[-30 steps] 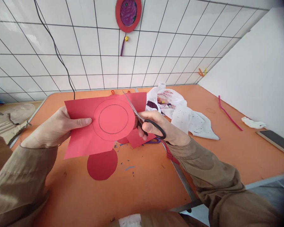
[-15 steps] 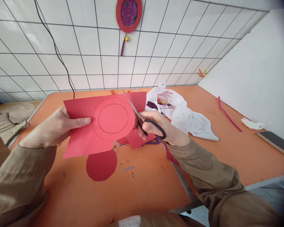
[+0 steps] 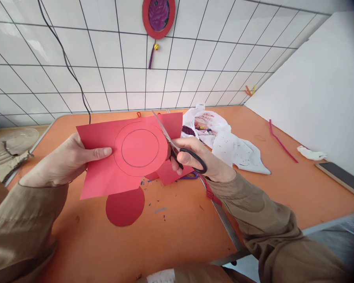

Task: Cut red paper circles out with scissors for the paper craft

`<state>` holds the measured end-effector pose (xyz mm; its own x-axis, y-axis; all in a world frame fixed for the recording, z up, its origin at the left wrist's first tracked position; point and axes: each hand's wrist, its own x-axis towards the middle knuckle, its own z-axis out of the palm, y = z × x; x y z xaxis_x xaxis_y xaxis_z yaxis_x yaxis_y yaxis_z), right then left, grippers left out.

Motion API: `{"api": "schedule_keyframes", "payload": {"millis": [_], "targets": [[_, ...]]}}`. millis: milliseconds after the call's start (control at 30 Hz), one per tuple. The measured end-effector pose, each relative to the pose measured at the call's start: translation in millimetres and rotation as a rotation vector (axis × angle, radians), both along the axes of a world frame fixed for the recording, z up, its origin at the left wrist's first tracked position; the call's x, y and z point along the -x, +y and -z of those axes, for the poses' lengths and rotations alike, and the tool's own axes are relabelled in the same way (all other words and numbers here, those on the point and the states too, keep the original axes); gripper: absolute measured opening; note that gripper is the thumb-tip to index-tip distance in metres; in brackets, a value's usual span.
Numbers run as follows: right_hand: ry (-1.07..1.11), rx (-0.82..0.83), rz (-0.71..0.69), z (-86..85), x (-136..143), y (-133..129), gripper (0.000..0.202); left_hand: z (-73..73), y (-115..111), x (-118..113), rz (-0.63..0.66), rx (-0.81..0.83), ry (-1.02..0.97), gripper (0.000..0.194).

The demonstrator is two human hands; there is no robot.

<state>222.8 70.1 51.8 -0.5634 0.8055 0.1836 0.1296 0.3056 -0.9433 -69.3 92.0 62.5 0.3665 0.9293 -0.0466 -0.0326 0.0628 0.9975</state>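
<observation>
A sheet of red paper [image 3: 140,147], with two circles drawn one inside the other, is pinched at its left edge by my left hand [image 3: 67,159]. The thumb lies on top and the fingers are hidden behind. My right hand [image 3: 191,153] grips black-handled scissors [image 3: 195,160], whose blades sit at the paper's right side, along the outer circle. The cut there follows the curve of the line. Below the sheet, a dark red paper disc [image 3: 125,208] lies on the table. Red paper pieces [image 3: 172,173] rest under my right hand.
On the orange table [image 3: 179,236] are small scraps, a white plastic bag [image 3: 215,127], a magenta pipe cleaner [image 3: 283,143], crumpled tissue [image 3: 311,153] and a dark phone-like slab [image 3: 342,179]. Torn cardboard [image 3: 8,157] lies at left. A round red ornament [image 3: 158,15] hangs on the tiled wall.
The view has shifted slightly, so the background sits a little farther left. The sheet is tilted slightly more. Both hands keep their hold, and the scissors stay at the same spot on the paper.
</observation>
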Motion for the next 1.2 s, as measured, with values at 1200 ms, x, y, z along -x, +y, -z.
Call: {"api": "schedule_keyframes", "payload": {"millis": [1200], "targets": [[-0.012,0.003,0.028,0.7,-0.7,0.3,0.058,-3.7,-2.3,-4.0,-0.008,0.031,-0.003,0.042]]}}
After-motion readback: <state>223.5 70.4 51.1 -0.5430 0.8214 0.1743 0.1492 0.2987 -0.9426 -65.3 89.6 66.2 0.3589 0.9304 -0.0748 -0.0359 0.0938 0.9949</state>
